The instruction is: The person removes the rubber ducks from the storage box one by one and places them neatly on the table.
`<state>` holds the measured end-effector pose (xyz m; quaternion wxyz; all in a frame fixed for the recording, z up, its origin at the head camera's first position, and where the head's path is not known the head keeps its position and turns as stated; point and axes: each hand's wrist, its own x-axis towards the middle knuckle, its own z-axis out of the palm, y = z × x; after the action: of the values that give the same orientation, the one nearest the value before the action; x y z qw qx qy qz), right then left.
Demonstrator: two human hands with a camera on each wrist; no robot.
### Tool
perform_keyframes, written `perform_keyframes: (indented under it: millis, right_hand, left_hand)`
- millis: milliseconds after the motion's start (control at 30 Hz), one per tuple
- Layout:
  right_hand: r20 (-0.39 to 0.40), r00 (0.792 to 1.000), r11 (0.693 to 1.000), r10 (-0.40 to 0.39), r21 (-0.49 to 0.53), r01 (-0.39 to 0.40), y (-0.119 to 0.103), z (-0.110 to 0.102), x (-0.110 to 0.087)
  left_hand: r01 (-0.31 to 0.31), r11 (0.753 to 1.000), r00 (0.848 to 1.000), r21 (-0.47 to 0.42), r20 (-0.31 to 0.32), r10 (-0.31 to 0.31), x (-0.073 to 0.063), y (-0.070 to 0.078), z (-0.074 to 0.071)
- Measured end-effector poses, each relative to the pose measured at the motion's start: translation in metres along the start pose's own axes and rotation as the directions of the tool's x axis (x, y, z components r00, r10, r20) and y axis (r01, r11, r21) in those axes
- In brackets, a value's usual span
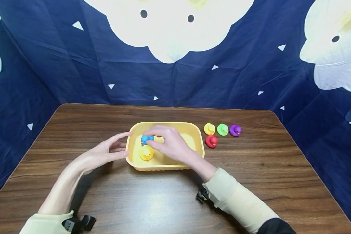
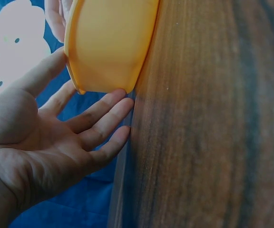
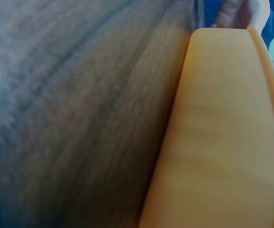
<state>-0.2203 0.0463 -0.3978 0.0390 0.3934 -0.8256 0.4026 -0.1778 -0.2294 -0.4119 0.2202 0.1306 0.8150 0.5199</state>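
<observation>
A yellow plastic bin point(image 1: 193, 143) sits on the table. My left hand point(image 1: 105, 151) is at its left end, thumb and fingertips touching the wall; in the left wrist view the fingers of that hand point(image 2: 56, 123) are spread, nearly straight. Inside the bin, my right hand point(image 1: 171, 143) pinches a blue rubber duck point(image 1: 145, 139) between thumb and index finger, near the left end. Just in front of it sits a yellow rubber duck point(image 1: 146, 152). Part of another small thing shows under the right palm, mostly hidden. In the right wrist view the bin's outer wall point(image 3: 218, 128) hides the right hand.
Right of the bin, a yellow duck point(image 1: 209, 129), a green duck point(image 1: 223, 129) and a purple duck point(image 1: 235, 130) stand in a row, with a red duck point(image 1: 211, 141) in front. A blue cloth point(image 1: 175, 84) hangs behind the wooden table point(image 1: 152, 198).
</observation>
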Motion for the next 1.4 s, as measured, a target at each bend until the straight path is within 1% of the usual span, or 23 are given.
perform_keyframes:
  millis: [200,433,633,700,1067,1200,1400]
  right_hand:
    - [0.033,0.999,0.999,0.009,-0.051,-0.007,0.002,0.005,-0.002]
    - [0.056,0.998,0.999,0.013,-0.042,-0.010,0.005,0.009,-0.004]
    - [0.088,0.996,0.995,0.034,-0.092,-0.026,0.007,0.011,-0.005]
    - [0.098,0.994,0.993,0.042,-0.111,-0.031,0.007,0.011,-0.006]
    - [0.154,0.986,0.988,0.068,-0.149,-0.045,0.008,0.013,-0.006]
    - [0.178,0.982,0.984,0.071,-0.174,-0.039,0.008,0.014,-0.005]
    - [0.199,0.978,0.980,0.060,-0.199,-0.019,0.008,0.015,-0.005]
  left_hand:
    - [-0.006,1.000,1.000,-0.013,0.004,0.006,0.000,0.000,0.000]
    - [-0.019,1.000,1.000,-0.022,0.007,0.019,0.001,-0.002,0.001]
    - [-0.028,0.999,1.000,-0.032,0.011,0.028,0.001,-0.002,0.001]
    - [-0.025,0.999,1.000,-0.032,0.012,0.025,0.001,-0.002,0.000]
    - [-0.019,1.000,1.000,-0.017,0.008,0.019,0.000,0.000,-0.001]
    - [-0.024,1.000,1.000,-0.006,0.008,0.024,-0.001,0.000,-0.001]
    - [-0.007,1.000,1.000,0.002,0.007,0.007,0.000,0.000,-0.001]
